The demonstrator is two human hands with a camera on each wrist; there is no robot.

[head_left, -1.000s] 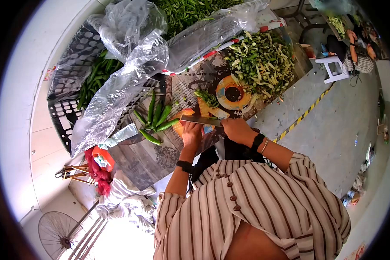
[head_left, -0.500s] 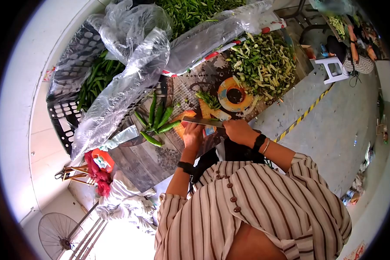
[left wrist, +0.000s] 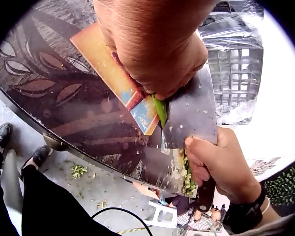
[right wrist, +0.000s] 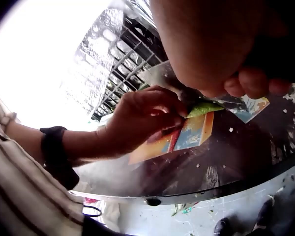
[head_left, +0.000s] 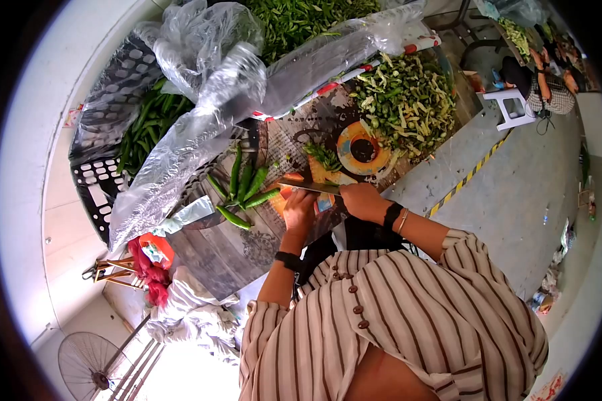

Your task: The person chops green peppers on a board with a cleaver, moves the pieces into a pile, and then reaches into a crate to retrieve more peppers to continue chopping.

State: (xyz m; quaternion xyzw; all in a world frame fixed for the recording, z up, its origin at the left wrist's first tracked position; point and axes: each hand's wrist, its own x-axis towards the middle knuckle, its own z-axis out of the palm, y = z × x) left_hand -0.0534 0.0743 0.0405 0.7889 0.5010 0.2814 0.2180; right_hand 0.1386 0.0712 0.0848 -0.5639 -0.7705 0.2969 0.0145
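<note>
My left hand [head_left: 299,212] pinches a green chili pepper [left wrist: 161,110] low over the tabletop, its fingers hiding part of it. My right hand [head_left: 362,202] grips the dark handle of a cleaver [left wrist: 191,115]. The broad blade lies right alongside the pepper, close to the left fingertips. Beneath the pepper is an orange and blue patch [right wrist: 189,135] of the table's printed pattern. Several whole green chilies [head_left: 234,175] lie left of the hands in the head view. A small heap of cut green pieces [head_left: 323,155] sits just beyond the blade.
A large pile of chopped chilies [head_left: 408,107] covers the table's far right. Behind stand a black crate [head_left: 90,180] with whole chilies [head_left: 150,120] and crumpled clear plastic [head_left: 214,87]. A white stool [head_left: 512,110] and another person [head_left: 548,93] are at the far right.
The right hand has shifted slightly left with the cleaver, so both hands are a little closer together. The whole chilies and the piles stay in place.
</note>
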